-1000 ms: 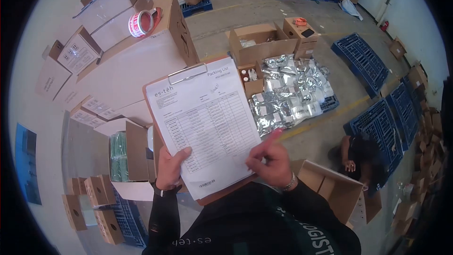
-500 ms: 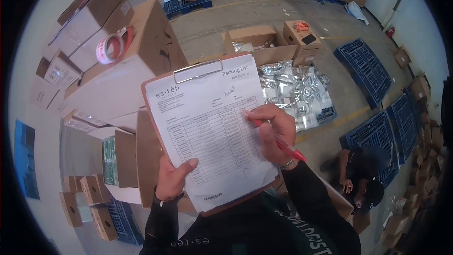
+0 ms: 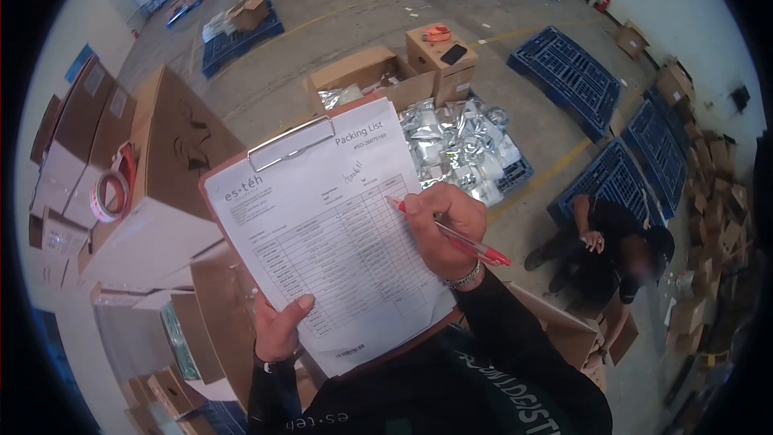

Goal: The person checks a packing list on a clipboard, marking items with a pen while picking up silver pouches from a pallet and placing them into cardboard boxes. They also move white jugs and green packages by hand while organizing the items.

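A black top with long sleeves is worn, its front marked with small pale lettering that is seen upside down and is only partly legible, and with larger pale capitals, of which LOGIST can be read. A dark green tint is shown between the two markings. Behind the right hand the wrist is circled by a silver-coloured linked bracelet, and behind the left hand a dark band with a small bright piece is worn.
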### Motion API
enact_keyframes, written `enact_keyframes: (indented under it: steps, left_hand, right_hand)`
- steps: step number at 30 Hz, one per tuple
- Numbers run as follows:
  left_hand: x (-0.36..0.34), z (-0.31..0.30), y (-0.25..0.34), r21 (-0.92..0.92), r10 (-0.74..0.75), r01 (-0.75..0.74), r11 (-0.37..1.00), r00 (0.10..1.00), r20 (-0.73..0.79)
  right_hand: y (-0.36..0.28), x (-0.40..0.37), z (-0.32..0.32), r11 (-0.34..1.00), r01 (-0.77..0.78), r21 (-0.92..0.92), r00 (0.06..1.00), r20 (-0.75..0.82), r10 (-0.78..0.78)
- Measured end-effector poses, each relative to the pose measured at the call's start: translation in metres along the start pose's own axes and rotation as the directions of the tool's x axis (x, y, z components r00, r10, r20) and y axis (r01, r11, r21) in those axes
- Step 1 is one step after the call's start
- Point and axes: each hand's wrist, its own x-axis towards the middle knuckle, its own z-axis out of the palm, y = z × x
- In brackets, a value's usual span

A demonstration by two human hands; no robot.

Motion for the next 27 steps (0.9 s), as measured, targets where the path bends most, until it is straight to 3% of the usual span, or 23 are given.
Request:
enact_keyframes:
  steps: [8,11,14,17,19,20,21,23,26,27]
  left_hand:
    - [0.04,-0.011,0.005,0.023,-0.022,0.021,1.0,1.0,0.014]
    - [0.064,-0.02,0.008,0.01,0.009,-0.009,1.0,1.0,0.015]
    - [0.081,-0.043,0.005,0.095,-0.048,0.049,0.994,0.999,-0.005]
    - [0.118,-0.061,-0.014,0.097,-0.079,0.081,0.992,0.996,-0.03]
    - [0.138,-0.068,-0.036,0.167,-0.083,0.091,0.982,0.995,-0.056]
    - [0.148,-0.07,-0.05,0.2,-0.074,0.088,0.976,0.994,-0.076]
    - [0.156,-0.075,-0.067,0.166,-0.085,0.095,0.982,0.994,-0.068]
    - [0.172,-0.086,-0.104,0.101,-0.107,0.112,0.989,0.993,-0.056]
    - [0.19,-0.08,-0.14,-0.067,-0.172,0.17,0.983,0.984,-0.036]
    - [0.197,-0.071,-0.137,-0.018,-0.313,0.313,0.95,0.945,-0.097]
  right_hand:
    - [0.007,0.027,0.011,0.983,0.005,-0.183,1.0,-0.008,-0.007]
    - [0.024,0.034,0.033,0.986,-0.056,-0.157,0.983,-0.184,0.027]
    - [0.038,0.032,0.045,0.999,-0.023,0.047,0.954,-0.298,0.036]
    - [0.05,0.039,0.057,0.995,-0.097,0.029,0.992,-0.076,0.099]
    - [0.051,0.028,0.076,0.872,-0.488,-0.035,0.865,0.113,0.489]
    - [0.058,0.027,0.083,0.839,-0.501,-0.212,0.797,0.266,0.543]
    - [0.066,0.025,0.087,0.796,-0.478,-0.372,0.645,0.466,0.605]
    - [0.084,0.009,0.107,0.777,-0.439,-0.451,0.593,0.504,0.628]
    - [0.114,-0.012,0.127,0.814,-0.404,-0.417,0.537,0.613,0.58]
    - [0.121,-0.008,0.124,0.799,-0.411,-0.44,0.476,0.643,0.599]
